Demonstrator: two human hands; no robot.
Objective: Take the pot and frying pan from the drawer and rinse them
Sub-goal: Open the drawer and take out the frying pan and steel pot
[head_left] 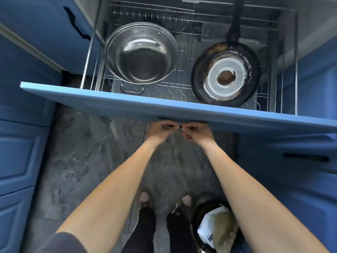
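Both grips, left hand (160, 129) and right hand (196, 131), curl under the drawer (127, 105) front to pull; pot (141, 53) and frying pan (226, 74) sit untouched inside.

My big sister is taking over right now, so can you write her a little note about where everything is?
Left hand and right hand: both curled under the front edge of the blue drawer front, apparently gripping its pull, which is hidden.
Drawer is open. The round stainless steel pot sits upright on the left of the wire rack. The blackened frying pan lies upside down on the right, long handle pointing to the back.
Done: drawer opened.
Left: lift out both, then rinse them.
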